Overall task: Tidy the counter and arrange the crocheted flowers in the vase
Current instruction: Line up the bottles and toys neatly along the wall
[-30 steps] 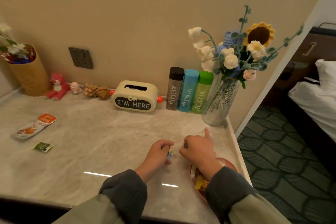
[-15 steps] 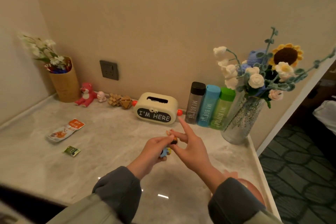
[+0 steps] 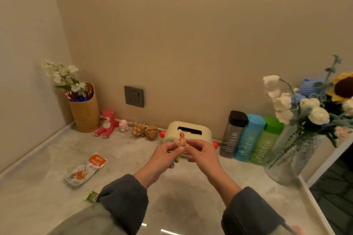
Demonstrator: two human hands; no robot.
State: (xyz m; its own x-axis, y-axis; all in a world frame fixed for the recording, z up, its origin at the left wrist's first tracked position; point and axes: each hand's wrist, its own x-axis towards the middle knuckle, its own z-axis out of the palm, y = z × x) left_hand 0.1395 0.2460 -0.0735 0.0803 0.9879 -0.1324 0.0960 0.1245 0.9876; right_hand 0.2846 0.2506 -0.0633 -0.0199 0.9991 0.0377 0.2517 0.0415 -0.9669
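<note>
Snack packet [image 3: 86, 170] lies loose on the bench [image 3: 47, 160] at left, probably waiting for tidying. In the middle, left hand [image 3: 162, 156] and right hand [image 3: 203, 155] both pinch a little orange figurine [image 3: 181, 139] upright in curled fingertips, I'd guess to rehome it. Crocheted flowers [image 3: 305, 105] already sit in the glass vase [image 3: 292, 158] at far right.

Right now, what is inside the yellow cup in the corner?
The cup holds white flowers that stick out above it, with small red and blue things packed at its rim. The cup's wall hides the stems lower down and anything at the bottom.
</note>
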